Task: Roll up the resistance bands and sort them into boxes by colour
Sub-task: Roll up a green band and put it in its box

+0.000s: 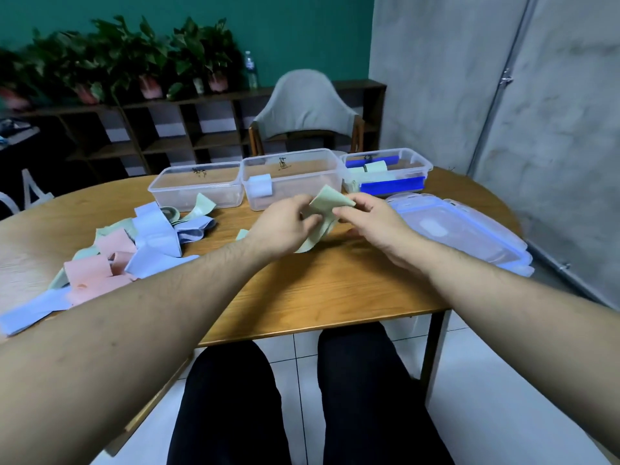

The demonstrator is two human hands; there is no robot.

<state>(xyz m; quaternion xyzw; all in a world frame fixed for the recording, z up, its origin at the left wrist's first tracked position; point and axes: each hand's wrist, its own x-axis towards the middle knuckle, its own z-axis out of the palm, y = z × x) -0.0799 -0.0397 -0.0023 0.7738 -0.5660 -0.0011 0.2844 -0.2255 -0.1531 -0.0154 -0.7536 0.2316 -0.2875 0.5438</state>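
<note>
Above the table's middle, my left hand and my right hand both pinch a pale green resistance band; its loose tail hangs down to the tabletop between them. Three clear boxes stand in a row behind: the left box looks empty, the middle box holds a rolled light blue band, and the right box holds rolled green bands. A heap of loose blue, pink and green bands lies on the left of the table.
Stacked clear lids with blue clips lie to the right on the wooden table. A grey chair stands behind the boxes. A shelf with potted plants lines the back wall. My legs are under the table's front edge.
</note>
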